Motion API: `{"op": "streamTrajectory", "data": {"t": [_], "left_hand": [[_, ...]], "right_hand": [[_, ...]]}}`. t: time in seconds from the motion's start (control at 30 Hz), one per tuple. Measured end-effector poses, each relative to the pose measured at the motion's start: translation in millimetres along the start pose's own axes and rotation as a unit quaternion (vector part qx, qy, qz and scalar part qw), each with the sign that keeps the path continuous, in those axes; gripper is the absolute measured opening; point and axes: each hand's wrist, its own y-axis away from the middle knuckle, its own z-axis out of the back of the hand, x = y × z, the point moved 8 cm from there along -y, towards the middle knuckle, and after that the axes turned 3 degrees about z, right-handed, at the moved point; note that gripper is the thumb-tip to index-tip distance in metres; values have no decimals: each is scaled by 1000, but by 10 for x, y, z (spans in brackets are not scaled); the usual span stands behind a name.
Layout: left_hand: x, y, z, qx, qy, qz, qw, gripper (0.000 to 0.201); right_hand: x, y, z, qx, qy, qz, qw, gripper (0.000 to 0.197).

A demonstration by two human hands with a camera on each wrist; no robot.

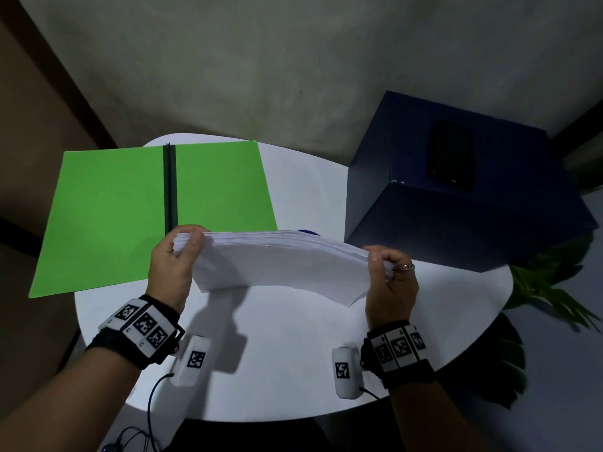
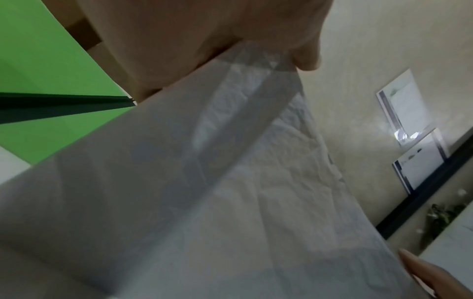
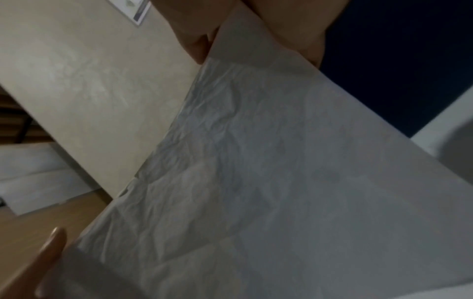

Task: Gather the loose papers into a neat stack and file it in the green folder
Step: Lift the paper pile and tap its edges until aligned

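I hold a thick stack of white papers above the white table, just right of the green folder. My left hand grips the stack's left end, thumb on top. My right hand grips its right end with curled fingers. The stack sags a little between the hands. The folder lies open and flat at the table's left, its dark spine down the middle. In the left wrist view the papers fill the frame, with the folder behind. In the right wrist view the creased papers run from my fingers.
A round white table carries everything. A dark blue box with a black phone on top stands at the right. A green plant sits beyond the table's right edge. A grey wall is behind.
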Motion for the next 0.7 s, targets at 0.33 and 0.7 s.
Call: {"op": "streamTrajectory", "data": {"t": [0.33,0.7], "left_hand": [[-214,-54,-26,-53,-72,-67,994,13],[-478,29,-164,89,-251,-210,941,44]], "right_hand": [[64,-37,-19,14,102,70,992,19],[122,94,-230,186,388,236,871,57]]}}
